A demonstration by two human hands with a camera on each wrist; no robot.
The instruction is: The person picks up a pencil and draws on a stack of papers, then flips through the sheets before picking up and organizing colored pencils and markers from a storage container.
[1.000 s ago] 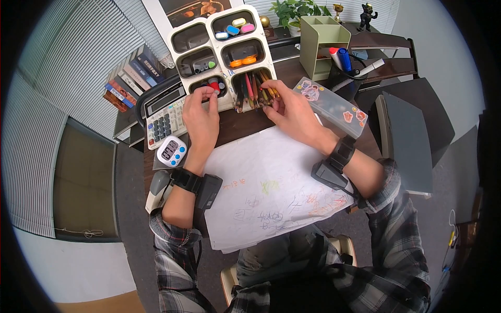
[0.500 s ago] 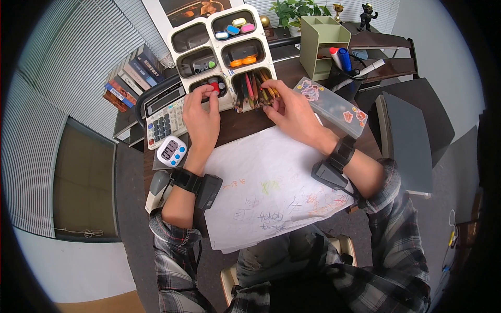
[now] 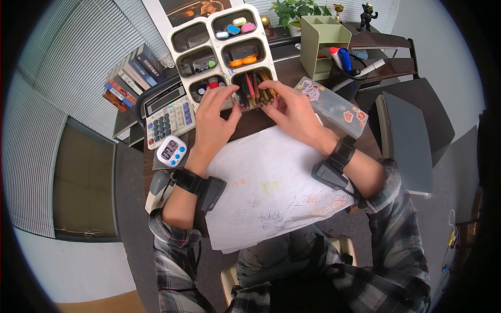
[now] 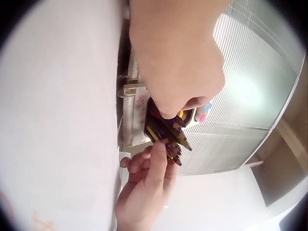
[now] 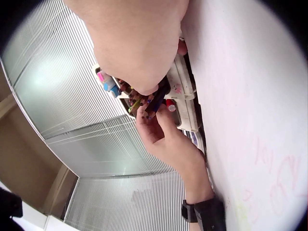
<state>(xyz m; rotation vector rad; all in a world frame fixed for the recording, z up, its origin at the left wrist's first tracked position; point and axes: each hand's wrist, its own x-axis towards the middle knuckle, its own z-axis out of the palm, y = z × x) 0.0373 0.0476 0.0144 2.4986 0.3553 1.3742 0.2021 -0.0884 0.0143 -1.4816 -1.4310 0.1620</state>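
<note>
Colored pencils (image 3: 253, 87) stand bunched in the front right compartment of a white desk organizer (image 3: 263, 36). My left hand (image 3: 215, 117) is at the bunch's left side, thumb and fingers pinching dark pencils (image 5: 153, 103) in the right wrist view. On the other side my right hand (image 3: 293, 113) holds pencils near their tips; in the left wrist view its thumb lies against them. The front left compartment, partly behind my left fingers, holds a red-capped item (image 3: 213, 83) and other small things.
Scribbled paper (image 3: 266, 182) covers the desk's front. A calculator (image 3: 167, 122) and a timer (image 3: 171, 151) lie left. To the right are a clear stickered case (image 3: 334, 107), a green holder (image 3: 321, 47) and a dark cup of markers. Erasers (image 3: 235, 28) fill a rear compartment.
My left hand has moved right, from the front left compartment with the red-capped item to the colored pencils. My right hand has stayed at the pencils.
</note>
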